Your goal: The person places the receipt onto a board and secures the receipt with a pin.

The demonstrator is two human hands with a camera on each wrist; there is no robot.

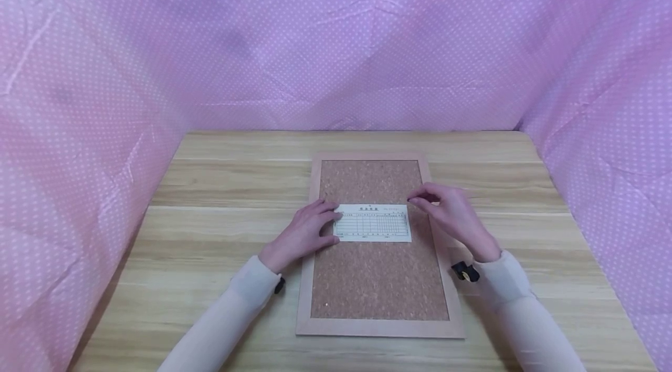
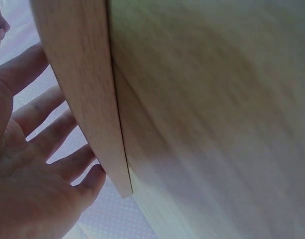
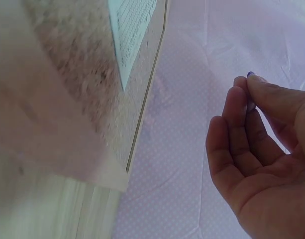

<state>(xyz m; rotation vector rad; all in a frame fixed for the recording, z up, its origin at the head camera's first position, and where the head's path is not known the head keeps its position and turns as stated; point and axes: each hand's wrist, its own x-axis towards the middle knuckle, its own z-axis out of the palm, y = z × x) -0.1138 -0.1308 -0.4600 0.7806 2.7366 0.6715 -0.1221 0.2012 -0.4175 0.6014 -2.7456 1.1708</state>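
Observation:
A printed paper form (image 1: pixel 372 223) with a ruled table lies flat across the middle of a wood-framed cork board (image 1: pixel 378 284). My left hand (image 1: pixel 307 229) rests at the form's left edge, fingers spread and fingertips on the paper. In the left wrist view the left fingers (image 2: pixel 48 139) reach past the board's wooden frame. Over the form's upper right corner is my right hand (image 1: pixel 454 214). Its thumb and forefinger pinch a small dark-blue thing (image 3: pixel 250 74), mostly hidden by the fingertips. The other right fingers are loosely curled.
The board lies on a light wood-grain table (image 1: pixel 220 185). A small shiny dot (image 1: pixel 326 304) shows near the board's lower left corner. Pink dotted cloth (image 1: pixel 336 57) hangs at the back and both sides. Black wrist devices (image 1: pixel 465 271) sit at the cuffs.

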